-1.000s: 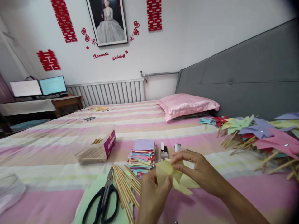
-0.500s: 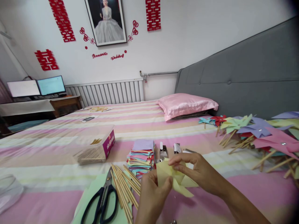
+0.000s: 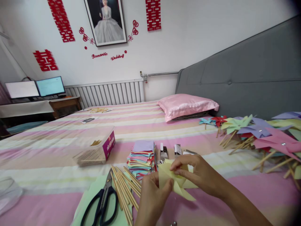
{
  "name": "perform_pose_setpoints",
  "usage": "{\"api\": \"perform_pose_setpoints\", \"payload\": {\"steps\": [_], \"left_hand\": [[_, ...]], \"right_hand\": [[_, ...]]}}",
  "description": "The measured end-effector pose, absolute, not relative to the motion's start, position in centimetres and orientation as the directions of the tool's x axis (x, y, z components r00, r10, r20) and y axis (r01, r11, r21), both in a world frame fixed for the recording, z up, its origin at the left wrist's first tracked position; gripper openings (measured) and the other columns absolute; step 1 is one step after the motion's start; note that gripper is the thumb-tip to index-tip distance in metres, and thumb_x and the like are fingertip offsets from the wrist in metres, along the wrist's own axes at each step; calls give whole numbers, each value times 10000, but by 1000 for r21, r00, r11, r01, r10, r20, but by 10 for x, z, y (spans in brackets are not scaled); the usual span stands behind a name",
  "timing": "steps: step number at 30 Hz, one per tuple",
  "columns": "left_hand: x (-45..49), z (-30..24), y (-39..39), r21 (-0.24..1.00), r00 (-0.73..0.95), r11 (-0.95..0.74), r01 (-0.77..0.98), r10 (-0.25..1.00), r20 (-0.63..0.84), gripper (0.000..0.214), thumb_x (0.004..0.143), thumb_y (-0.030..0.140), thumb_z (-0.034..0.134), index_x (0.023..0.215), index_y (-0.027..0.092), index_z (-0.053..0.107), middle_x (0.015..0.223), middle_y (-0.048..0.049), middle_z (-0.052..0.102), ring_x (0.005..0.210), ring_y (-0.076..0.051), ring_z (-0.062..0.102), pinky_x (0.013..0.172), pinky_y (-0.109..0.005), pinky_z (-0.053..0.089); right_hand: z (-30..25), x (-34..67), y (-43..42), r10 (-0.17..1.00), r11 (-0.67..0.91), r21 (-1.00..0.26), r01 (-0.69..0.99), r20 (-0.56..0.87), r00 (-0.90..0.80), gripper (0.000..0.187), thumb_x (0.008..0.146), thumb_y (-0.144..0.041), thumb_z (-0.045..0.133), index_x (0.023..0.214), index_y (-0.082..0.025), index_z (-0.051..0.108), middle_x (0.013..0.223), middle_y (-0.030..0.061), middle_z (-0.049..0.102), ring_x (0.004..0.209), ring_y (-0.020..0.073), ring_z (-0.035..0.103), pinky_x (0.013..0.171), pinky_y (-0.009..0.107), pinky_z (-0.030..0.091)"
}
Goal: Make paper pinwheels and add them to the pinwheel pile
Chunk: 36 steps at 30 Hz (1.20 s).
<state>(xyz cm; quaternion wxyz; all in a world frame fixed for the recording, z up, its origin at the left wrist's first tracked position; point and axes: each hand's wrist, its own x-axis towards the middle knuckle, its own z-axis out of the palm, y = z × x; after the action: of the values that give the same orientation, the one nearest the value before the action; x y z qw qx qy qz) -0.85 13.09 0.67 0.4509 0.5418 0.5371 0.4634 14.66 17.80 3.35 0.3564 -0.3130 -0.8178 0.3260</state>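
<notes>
A pale yellow paper pinwheel [image 3: 180,186], its corners partly folded in, is held between both hands above the bed. My left hand [image 3: 154,191] pinches it at the left, thumb on the front near the middle. The thumb and fingers of my right hand [image 3: 197,172] close on a folded flap at its upper part. Just left of my hands stands a stack of coloured paper squares [image 3: 142,158]. Thin wooden sticks [image 3: 124,188] and dark-handled scissors [image 3: 103,201] lie on light green paper [image 3: 90,191]. Small metal pins [image 3: 161,161] show behind the pinwheel.
Finished pinwheels [image 3: 261,131] on sticks are heaped at the right by the grey headboard [image 3: 246,69]. Left of the stack is a clear plastic box [image 3: 109,146] holding sticks. Small open boxes [image 3: 163,150] sit behind my hands. A pink pillow [image 3: 187,105] lies farther back.
My right fingers have shifted slightly on the folded flap, toward the pinwheel's middle. Both hands keep their hold on the paper, and the view has moved a little.
</notes>
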Motion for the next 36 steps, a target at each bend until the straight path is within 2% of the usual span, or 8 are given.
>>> {"api": "perform_pose_setpoints", "payload": {"steps": [10, 15, 19, 22, 25, 27, 31, 36], "left_hand": [[-8, 5, 133, 984, -19, 2, 179, 1000, 2, 186, 692, 207, 552, 527, 121, 554, 476, 34, 465, 446, -73, 371, 428, -184, 262], [-7, 5, 133, 989, -44, 4, 145, 999, 2, 171, 678, 190, 563, 523, 120, 561, 469, 34, 472, 438, -70, 367, 425, -182, 259], [-9, 1, 134, 996, -95, -3, 85, 995, 11, 153, 654, 188, 592, 520, 115, 585, 447, 39, 471, 424, -66, 358, 422, -180, 267], [-10, -1, 134, 1000, -163, 5, 1, 987, -5, 136, 641, 226, 628, 589, 101, 637, 472, 27, 520, 432, -67, 370, 439, -184, 301], [-9, 0, 132, 996, -256, 16, -86, 966, -38, 188, 647, 264, 642, 696, 85, 668, 526, 3, 581, 463, -78, 411, 464, -191, 330], [-8, 1, 131, 991, -317, 15, -135, 947, -58, 201, 640, 270, 656, 706, 81, 667, 524, 4, 586, 467, -78, 419, 462, -189, 329], [-6, 1, 130, 976, -372, -23, -219, 926, -62, 212, 619, 269, 683, 722, 84, 672, 496, 16, 581, 459, -83, 438, 466, -195, 346], [-1, -2, 133, 940, -361, -74, -333, 931, -54, 230, 586, 279, 710, 731, 102, 688, 567, -26, 653, 558, -154, 568, 565, -247, 431]], "right_hand": [[28, 149, 181, 732, 640, -682, 354, 398, -553, 191, 803, -209, 533, 860, -284, 699, 808, -11, 715, 763, 169, 600, 768, 324, 411], [29, 148, 181, 724, 637, -694, 336, 387, -572, 186, 791, -209, 547, 810, -298, 709, 785, -20, 723, 736, 179, 614, 865, 388, 373], [30, 147, 179, 740, 607, -738, 295, 388, -550, 164, 786, -232, 554, 764, -281, 709, 791, -1, 718, 761, 194, 623, 864, 405, 391], [30, 146, 179, 795, 545, -799, 256, 394, -462, 157, 763, -250, 573, 878, -257, 680, 963, 34, 678, 947, 223, 580, 874, 395, 408], [29, 146, 180, 858, 449, -873, 191, 361, -365, 383, 713, -284, 631, 1085, -239, 550, 1125, 57, 595, 1062, 225, 516, 923, 394, 383], [28, 144, 181, 876, 345, -932, 108, 278, -394, 533, 677, -309, 670, 1158, -210, 464, 1109, 82, 596, 1038, 227, 534, 916, 394, 390], [22, 133, 179, 835, 118, -991, -61, 132, -533, 554, 624, -361, 706, 1091, -165, 482, 952, 90, 654, 892, 239, 606, 799, 378, 458], [10, 117, 178, 868, 4, -981, -192, 99, -487, 504, 547, -386, 743, 947, -165, 531, 812, 62, 679, 799, 239, 626, 724, 357, 482]]}}
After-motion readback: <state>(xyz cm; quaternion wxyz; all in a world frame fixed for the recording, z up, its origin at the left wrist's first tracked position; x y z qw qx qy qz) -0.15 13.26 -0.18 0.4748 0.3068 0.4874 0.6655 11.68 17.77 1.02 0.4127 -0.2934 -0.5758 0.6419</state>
